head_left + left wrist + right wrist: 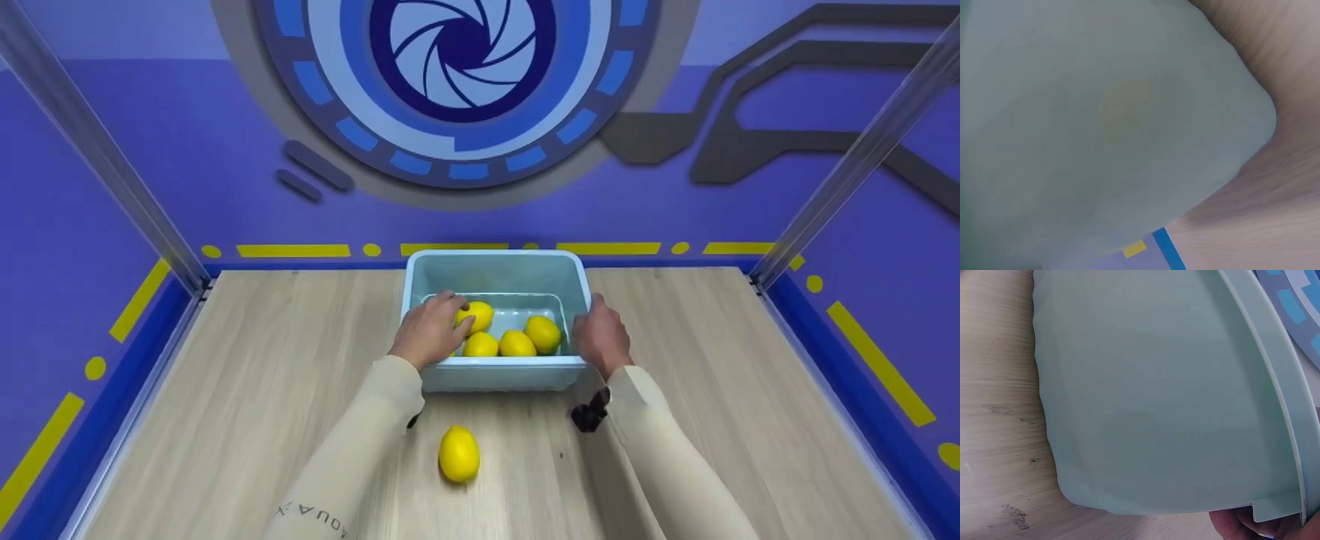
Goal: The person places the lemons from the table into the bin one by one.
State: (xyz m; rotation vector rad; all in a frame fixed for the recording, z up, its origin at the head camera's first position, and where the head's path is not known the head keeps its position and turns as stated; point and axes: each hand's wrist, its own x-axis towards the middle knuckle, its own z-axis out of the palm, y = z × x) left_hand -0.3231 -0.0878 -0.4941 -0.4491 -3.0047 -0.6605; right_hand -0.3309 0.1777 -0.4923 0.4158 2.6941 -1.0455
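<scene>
A pale blue-green plastic bin [499, 375] stands on the wooden table with several yellow lemons inside. My left hand [429, 330] reaches over its left rim, thumb and fingertips around the left side of a lemon [478, 316]. Nearer the front wall lie more lemons, among them one lemon [517, 343] beside a greenish-tinged lemon [543, 334]. My right hand [602, 334] grips the right rim; in the right wrist view its fingers [1230, 524] curl under the rim. The bin's outer wall [1129, 140] fills most of the left wrist view, hiding the left hand there.
A single lemon [459, 454] lies on the table [285, 390] in front of the bin, between my forearms. A purple-blue back wall [300, 217] rises behind the bin, with side panels at left and right. A small black device [590, 411] sits at the right wrist.
</scene>
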